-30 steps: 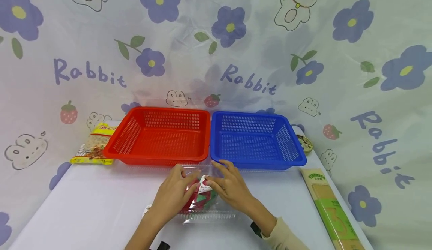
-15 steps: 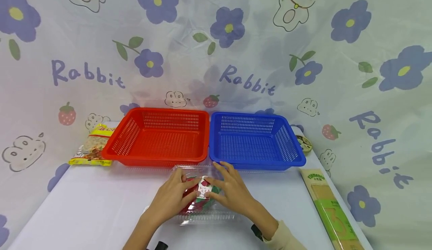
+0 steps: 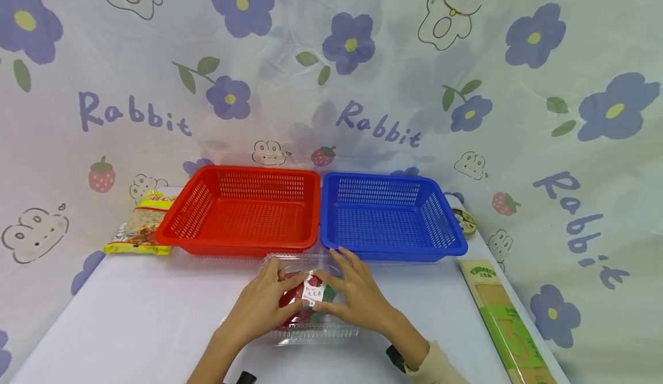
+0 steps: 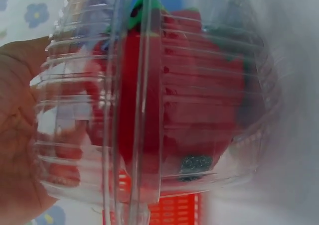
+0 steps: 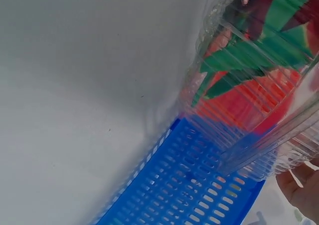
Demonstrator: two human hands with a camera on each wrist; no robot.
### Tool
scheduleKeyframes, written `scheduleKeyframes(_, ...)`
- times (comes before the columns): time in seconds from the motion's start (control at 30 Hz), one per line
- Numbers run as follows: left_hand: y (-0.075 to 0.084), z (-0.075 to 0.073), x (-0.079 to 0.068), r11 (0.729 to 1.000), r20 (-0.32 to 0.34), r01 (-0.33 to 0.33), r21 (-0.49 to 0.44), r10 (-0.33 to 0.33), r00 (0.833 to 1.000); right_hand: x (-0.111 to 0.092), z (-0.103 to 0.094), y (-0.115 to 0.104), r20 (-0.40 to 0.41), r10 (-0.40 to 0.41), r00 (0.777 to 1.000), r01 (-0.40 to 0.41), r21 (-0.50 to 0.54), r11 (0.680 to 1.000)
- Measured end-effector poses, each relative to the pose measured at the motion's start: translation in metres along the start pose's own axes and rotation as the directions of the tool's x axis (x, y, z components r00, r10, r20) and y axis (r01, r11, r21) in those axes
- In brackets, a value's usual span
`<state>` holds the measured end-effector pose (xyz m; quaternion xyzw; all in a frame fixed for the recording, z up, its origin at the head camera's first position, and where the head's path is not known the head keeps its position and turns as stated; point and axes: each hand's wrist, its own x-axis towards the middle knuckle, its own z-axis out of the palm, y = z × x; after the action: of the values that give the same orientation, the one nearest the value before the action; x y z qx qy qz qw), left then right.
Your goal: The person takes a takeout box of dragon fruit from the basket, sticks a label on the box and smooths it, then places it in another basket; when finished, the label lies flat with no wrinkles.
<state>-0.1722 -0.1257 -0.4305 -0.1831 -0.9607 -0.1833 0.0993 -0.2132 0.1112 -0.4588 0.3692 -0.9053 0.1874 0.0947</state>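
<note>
A clear plastic clamshell box (image 3: 321, 333) stands on the white table, with a red and green dragon fruit (image 4: 199, 85) inside. On its lid is a small white label (image 3: 313, 292) with Chinese writing and a fruit picture. My left hand (image 3: 256, 306) touches the label's left corners with thumb and index finger. At the right corners, the thumb and index finger of my right hand (image 3: 362, 295) press in the same way. The other fingers of both hands extend over the lid. Green leaf shapes on the fruit show through the ribbed side in the right wrist view.
Behind the box stand a red basket (image 3: 238, 248) and a blue basket (image 3: 393, 251), side by side. A yellow food packet (image 3: 142, 223) leans by the red one. To the right are a round tin (image 3: 466, 221) and a long green and tan package (image 3: 505, 320).
The label, tilted and partly covered by fingers a second ago, now faces up and shows fully on the lid. Both hands stay over the box, with thumbs and index fingers at the label's corners.
</note>
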Motion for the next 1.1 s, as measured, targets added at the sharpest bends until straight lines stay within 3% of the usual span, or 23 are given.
scheduleKeyframes(0.17, -0.004, -0.006, -0.014, 0.995, -0.095, 0.089, -0.05, -0.094, 0.991, -0.015, -0.004, -0.001, -0.045, 0.075, 0.996, -0.073, 0.044, 0.996)
scheduleKeyframes(0.33, -0.011, -0.012, -0.036, 0.952, -0.132, 0.263, -0.158, -0.284, 0.95, -0.043, -0.012, -0.002, -0.038, 0.231, 0.972, -0.226, 0.104, 0.969)
scheduleKeyframes(0.47, -0.017, -0.012, -0.05, 0.897, -0.056, 0.382, -0.22, -0.403, 0.914, -0.059, -0.015, -0.003, -0.029, 0.317, 0.948, -0.312, 0.119, 0.943)
scheduleKeyframes(0.67, -0.023, -0.002, -0.06, 0.847, 0.103, 0.475, -0.238, -0.465, 0.879, -0.07, -0.011, -0.003, 0.044, 0.38, 0.924, -0.381, 0.182, 0.906)
scheduleKeyframes(0.77, -0.026, 0.003, -0.061, 0.801, 0.211, 0.546, -0.246, -0.506, 0.837, -0.072, -0.008, -0.004, 0.087, 0.401, 0.912, -0.41, 0.232, 0.882)
scheduleKeyframes(0.9, -0.028, 0.009, -0.062, 0.765, 0.294, 0.605, -0.221, -0.539, 0.789, -0.074, -0.006, -0.007, 0.138, 0.415, 0.899, -0.437, 0.259, 0.861)
scheduleKeyframes(1.1, -0.028, 0.015, -0.061, 0.764, 0.305, 0.61, -0.209, -0.542, 0.783, -0.072, -0.008, -0.011, 0.192, 0.435, 0.88, -0.469, 0.208, 0.858)
